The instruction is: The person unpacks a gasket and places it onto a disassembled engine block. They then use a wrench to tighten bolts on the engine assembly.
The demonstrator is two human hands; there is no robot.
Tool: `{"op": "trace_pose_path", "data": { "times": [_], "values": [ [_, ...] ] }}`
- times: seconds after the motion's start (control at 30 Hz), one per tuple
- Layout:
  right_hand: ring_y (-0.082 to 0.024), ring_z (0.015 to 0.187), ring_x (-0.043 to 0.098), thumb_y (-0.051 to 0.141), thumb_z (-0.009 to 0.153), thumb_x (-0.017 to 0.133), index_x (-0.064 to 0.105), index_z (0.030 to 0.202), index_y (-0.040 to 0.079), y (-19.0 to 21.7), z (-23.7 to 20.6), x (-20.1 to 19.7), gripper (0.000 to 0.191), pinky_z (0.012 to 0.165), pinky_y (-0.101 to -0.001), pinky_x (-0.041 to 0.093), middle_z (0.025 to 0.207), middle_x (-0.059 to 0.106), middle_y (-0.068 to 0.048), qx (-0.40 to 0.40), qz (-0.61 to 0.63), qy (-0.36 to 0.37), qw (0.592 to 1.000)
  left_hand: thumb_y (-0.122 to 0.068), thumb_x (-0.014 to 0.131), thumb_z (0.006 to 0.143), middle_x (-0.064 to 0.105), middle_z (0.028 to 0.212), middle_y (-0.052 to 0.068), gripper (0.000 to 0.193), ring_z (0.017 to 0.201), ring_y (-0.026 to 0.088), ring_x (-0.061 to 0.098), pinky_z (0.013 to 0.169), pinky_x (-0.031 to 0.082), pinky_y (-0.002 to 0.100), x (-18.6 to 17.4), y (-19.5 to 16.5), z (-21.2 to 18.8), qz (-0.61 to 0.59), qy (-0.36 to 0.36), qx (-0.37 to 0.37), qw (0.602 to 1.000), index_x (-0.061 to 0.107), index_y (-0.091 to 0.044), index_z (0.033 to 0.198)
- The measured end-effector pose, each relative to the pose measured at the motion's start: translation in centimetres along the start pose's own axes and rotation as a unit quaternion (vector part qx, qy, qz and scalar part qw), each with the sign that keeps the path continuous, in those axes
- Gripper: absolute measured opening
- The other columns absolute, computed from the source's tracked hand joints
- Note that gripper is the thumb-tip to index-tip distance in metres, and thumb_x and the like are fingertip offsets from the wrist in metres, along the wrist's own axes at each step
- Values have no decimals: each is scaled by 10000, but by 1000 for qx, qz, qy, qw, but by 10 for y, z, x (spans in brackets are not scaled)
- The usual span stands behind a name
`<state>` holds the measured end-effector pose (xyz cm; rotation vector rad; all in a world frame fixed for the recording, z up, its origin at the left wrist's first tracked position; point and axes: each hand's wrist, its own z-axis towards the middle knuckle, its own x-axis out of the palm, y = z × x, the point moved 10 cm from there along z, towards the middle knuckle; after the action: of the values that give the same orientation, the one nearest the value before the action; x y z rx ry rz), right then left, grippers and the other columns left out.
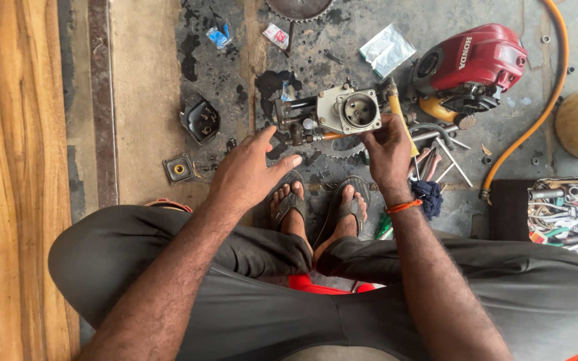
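Carburettor, a pale cast-metal body with a round bore facing up, is held above the stained concrete floor just beyond the sandalled feet, at about 12 o'clock from the seated person. Right hand pinches the lower right edge of the body between thumb and fingertips; left hand is released, fingers spread, just short of the brass fittings at the body's 8 o'clock side, touching nothing that can be made out. Judged from its build, the part is rigid and moderately heavy for its bulk, probably oily and slippery; the blocky casting is the safest hold, the thin projecting fittings the weakest. At 3 o'clock lies a tool tray. Farther out: a square black housing at 10 o'clock, a red small engine with an orange hose at 2 o'clock, and a toothed sprocket at 12 o'clock.
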<state>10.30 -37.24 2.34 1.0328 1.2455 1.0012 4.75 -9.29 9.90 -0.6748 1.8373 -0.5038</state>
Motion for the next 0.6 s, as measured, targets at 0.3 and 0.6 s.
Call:
{"op": "trace_pose_path", "data": {
  "times": [0.3, 0.6],
  "values": [
    [-83, 813, 626, 15, 989, 743, 634, 1123, 2, -31, 8, -3, 173, 736, -235, 531, 952, 687, -22, 66, 110, -7, 992, -591, 706, 870, 648, 1320, 170, 878, 1228, 298, 631, 991, 517, 471, 8, -1, 12, 7, 13, 0, 1000, 434, -50, 1507],
    [-75, 832, 636, 0, 944, 703, 638, 1136, 56, -35, 11, -3, 210, 767, -235, 554, 964, 685, -3, 100, 95, 14, 990, -577, 704, 869, 638, 1336, 168, 867, 1229, 300, 627, 990, 515, 480, 9, 0, 19, 11, 20, -7, 1000, 429, -57, 1506]
  ]
}}
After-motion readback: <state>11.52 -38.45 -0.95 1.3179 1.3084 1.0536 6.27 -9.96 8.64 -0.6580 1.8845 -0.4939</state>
